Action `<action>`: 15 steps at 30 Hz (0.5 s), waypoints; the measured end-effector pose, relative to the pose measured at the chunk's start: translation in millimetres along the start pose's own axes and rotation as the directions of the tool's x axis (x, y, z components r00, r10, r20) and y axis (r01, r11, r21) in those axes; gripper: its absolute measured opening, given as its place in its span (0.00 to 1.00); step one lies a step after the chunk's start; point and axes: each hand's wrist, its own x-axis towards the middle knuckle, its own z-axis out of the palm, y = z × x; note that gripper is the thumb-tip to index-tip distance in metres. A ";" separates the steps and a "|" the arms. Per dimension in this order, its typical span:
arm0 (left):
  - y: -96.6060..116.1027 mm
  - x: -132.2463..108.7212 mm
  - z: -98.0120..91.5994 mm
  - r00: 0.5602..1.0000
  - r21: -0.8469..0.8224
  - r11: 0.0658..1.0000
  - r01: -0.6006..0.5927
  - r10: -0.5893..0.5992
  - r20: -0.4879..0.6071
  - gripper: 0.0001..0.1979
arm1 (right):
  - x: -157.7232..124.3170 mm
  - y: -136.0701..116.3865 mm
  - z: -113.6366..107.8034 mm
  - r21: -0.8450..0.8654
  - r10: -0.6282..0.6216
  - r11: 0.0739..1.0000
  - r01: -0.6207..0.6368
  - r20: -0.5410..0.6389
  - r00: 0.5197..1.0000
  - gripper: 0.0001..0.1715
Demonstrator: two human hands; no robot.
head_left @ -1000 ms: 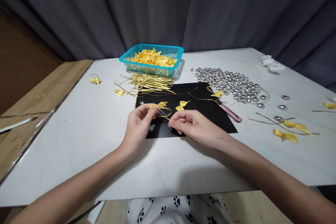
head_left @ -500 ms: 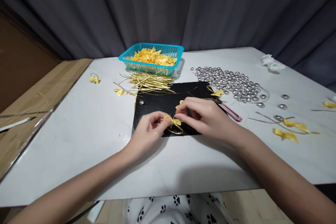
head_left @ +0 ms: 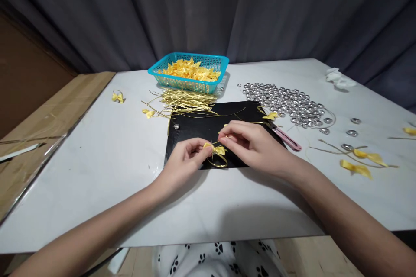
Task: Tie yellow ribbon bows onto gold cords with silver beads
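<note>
Between the thumb and fingers of my left hand (head_left: 187, 159) is a yellow ribbon bow (head_left: 219, 150), held above the black mat (head_left: 198, 129). A loop of gold cord (head_left: 218, 165) hangs from the bow toward me. Close on the bow's right, my right hand (head_left: 251, 142) is pinched on a thin end of gold cord that runs to the bow; its fingertips are a little apart from the ribbon. Another bit of yellow ribbon shows partly behind my right fingers.
A blue basket (head_left: 188, 85) of yellow bows stands at the back, with gold cords (head_left: 188, 101) before it. Silver beads (head_left: 282, 99) lie right of the mat, near a pink-handled cutter (head_left: 287, 138). Loose bows (head_left: 355, 169) lie far right; a finished-looking bow (head_left: 117, 97) lies left.
My right fingertips have drawn slightly away from the bow, up and to the right, along the cord. My left hand keeps its hold; the whole view has shifted a little.
</note>
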 end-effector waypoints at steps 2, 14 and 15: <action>1.6 1.3 -0.9 1.000 -0.024 1.000 0.000 -0.001 -0.027 0.06 | -1.3 -2.2 1.5 0.002 -0.007 1.000 0.007 -0.007 1.000 0.08; -4.5 4.3 -6.1 1.000 -0.008 1.000 -0.014 0.014 -0.013 0.09 | -15.9 -17.9 27.8 -0.314 -0.163 0.944 0.106 -0.160 0.974 0.07; -4.7 4.3 -5.8 1.000 -0.020 1.000 0.002 -0.002 -0.012 0.09 | -17.1 -17.5 31.1 -0.387 -0.195 0.914 0.119 -0.164 0.967 0.08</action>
